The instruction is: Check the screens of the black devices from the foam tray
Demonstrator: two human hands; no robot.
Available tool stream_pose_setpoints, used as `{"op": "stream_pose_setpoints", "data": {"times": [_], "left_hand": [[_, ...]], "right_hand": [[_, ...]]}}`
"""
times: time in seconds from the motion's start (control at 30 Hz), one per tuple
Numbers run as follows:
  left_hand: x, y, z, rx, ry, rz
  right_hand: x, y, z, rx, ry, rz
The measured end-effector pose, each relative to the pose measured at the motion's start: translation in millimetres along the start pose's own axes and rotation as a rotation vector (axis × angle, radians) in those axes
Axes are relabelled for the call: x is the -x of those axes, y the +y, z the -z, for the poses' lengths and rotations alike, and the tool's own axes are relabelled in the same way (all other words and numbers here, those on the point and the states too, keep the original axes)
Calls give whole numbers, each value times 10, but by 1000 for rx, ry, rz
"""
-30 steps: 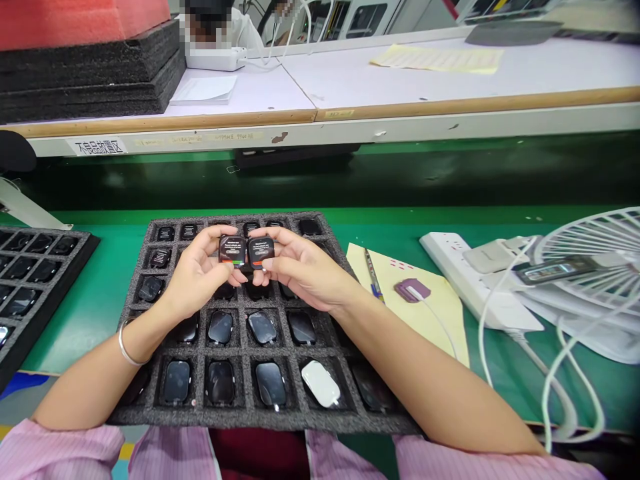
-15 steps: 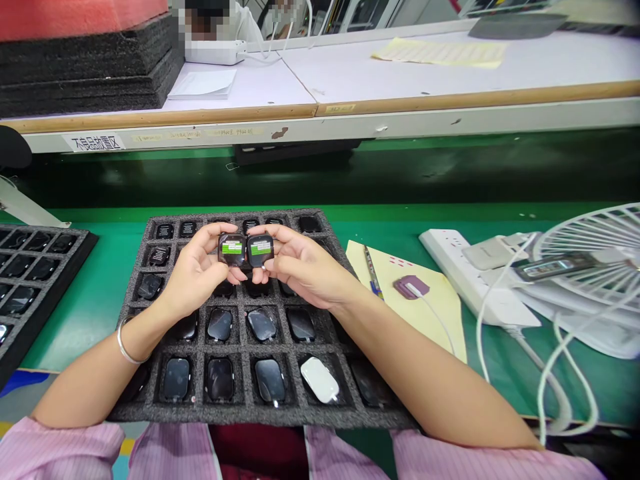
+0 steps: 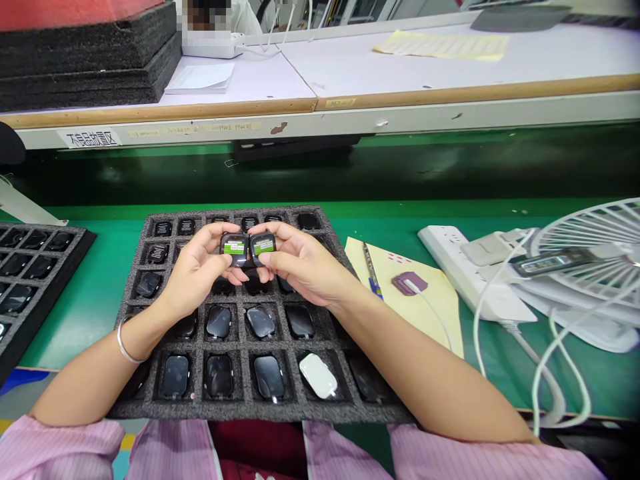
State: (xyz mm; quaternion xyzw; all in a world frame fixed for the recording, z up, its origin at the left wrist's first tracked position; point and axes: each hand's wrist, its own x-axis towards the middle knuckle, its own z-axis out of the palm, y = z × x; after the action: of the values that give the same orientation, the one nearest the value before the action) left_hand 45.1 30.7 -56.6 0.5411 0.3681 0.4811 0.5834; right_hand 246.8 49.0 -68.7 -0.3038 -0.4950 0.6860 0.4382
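Observation:
Two dark smartwatch bodies with lit green-and-white screens are held side by side above a black foam tray [image 3: 240, 412]. My left hand [image 3: 200, 267] is closed on the left smartwatch [image 3: 233, 244], its thumb at the lower edge. In my right hand [image 3: 305, 267] is the right smartwatch [image 3: 262, 243], with the thumb over its lower screen corner. Beneath, the tray's pockets hold several dark watch bodies, among them one [image 3: 269, 377] in the front row. A white-faced piece [image 3: 319, 375] lies tilted in a front pocket.
On the right are yellow paper [image 3: 440, 293], a pen [image 3: 371, 267], a purple piece with a white cable [image 3: 409, 283], a power strip [image 3: 475, 280] and a white fan [image 3: 595, 253]. Another foam tray [image 3: 75, 267] lies left. Behind runs a raised shelf [image 3: 360, 73] bearing stacked black foam [image 3: 90, 67].
Both watches stay in my hands. The right one has turned slightly, and my right thumb has moved onto its screen; my left thumb has shifted up a little.

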Motion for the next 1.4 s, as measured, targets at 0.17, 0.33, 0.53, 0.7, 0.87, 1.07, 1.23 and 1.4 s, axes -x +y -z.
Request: {"op": "stream_pose_setpoints", "data": {"times": [0.17,0.33,0.53,0.7,0.87,1.07,1.23,1.4], "left_hand": [[-3,-8,-7,-25,34,7],[-3,-2,9,15,28,17],[-12,-1,22,49,15,26],[-17,5,16,34,28,32],[-34,5,27,29,47,18],[-51,9,52,84,34,16],[-50,13,47,97,42,8],[-45,21,26,93,74,28]], "right_hand": [[6,-7,-12,8,-15,16],[5,5,-9,-1,-17,14],[-5,5,-9,-7,-21,8],[-9,-13,-15,-1,0,18],[-18,-21,-2,5,24,19],[-30,-9,13,-50,47,50],[-32,-5,38,-17,28,74],[-43,11,52,-21,25,96]]}}
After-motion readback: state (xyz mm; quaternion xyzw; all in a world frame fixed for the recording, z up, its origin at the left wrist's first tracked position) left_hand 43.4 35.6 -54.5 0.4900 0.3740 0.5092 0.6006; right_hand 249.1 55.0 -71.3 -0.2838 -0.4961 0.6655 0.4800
